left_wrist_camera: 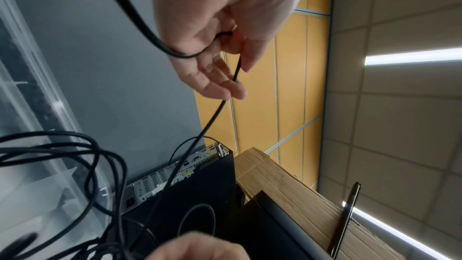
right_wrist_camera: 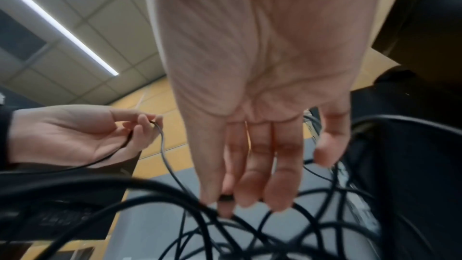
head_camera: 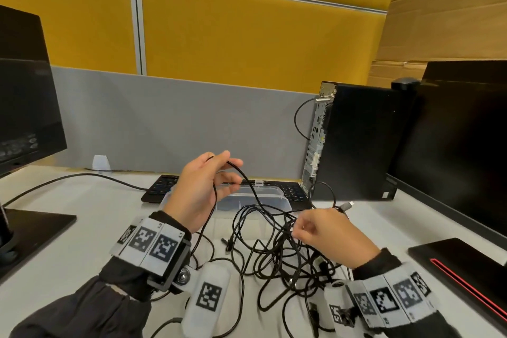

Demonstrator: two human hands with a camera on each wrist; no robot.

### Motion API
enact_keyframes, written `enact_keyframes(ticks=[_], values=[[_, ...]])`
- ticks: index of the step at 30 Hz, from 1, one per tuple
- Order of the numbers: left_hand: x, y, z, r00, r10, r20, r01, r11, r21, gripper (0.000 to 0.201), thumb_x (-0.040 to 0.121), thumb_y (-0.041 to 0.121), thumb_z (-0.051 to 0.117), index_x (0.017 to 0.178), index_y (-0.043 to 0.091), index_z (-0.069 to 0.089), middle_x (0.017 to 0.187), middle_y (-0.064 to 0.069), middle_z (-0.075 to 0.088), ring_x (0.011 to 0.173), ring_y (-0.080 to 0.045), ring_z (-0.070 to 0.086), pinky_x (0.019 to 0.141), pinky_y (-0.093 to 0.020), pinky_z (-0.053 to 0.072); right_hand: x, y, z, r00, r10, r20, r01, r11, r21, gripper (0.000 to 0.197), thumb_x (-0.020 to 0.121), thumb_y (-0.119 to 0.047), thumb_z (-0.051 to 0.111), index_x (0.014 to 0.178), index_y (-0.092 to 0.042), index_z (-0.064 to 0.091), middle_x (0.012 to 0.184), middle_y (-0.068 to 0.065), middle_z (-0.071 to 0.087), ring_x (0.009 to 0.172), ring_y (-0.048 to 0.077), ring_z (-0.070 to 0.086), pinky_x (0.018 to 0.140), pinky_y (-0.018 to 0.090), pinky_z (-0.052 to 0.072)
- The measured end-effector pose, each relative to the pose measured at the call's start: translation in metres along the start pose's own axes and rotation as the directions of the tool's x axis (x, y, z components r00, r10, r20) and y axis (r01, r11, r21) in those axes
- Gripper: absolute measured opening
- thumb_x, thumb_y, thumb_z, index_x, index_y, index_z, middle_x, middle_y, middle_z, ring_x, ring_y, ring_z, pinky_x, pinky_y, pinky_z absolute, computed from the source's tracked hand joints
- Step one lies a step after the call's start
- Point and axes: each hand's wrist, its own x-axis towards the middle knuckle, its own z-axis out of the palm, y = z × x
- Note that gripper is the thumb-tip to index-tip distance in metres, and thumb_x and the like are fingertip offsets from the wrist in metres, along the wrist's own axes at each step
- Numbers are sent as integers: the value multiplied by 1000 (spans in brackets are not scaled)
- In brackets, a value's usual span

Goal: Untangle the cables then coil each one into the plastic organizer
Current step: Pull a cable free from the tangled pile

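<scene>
Cables point(head_camera: 274, 250), thin and black, lie knotted on the desk point(head_camera: 104, 206) before the clear organizer point(head_camera: 255, 200). Left hand point(head_camera: 203, 189) pinches one strand aloft; right hand point(head_camera: 329, 233) pinches into the knot.

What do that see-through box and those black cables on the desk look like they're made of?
The box looks like clear, slightly frosted plastic: the keyboard shows through its glossy walls. The cables seem rubber or matte plastic-sheathed; they bend in loose loops without shine. One plug looks metal-tipped.
</scene>
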Motion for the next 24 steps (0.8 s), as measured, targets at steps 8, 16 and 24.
enact_keyframes(ticks=[8,16,24], values=[[-1,-19,-4,992,-94,-88,98,994,43,4,96,11,47,95,7,46,92,-9,49,70,-19,64,58,-33,59,15,12,26,998,37,42,-38,999,21,24,93,-30,54,116,-26,54,114,-10,57,82,1,47,72,15,37],[-12,-36,1,988,-149,43,135,963,231,27,90,-3,45,82,15,27,90,-10,61,65,-20,64,65,-40,57,29,25,27,1000,-30,1,30,991,134,20,95,-22,51,80,-34,54,87,-13,63,71,-6,51,64,9,37],[-18,-65,19,945,-134,297,-116,712,692,35,84,21,64,77,22,30,99,-1,65,87,-18,62,86,-43,51,18,6,6,967,-47,-250,192,782,593,16,99,-15,43,89,-9,54,75,9,70,71,25,66,69,35,58]])
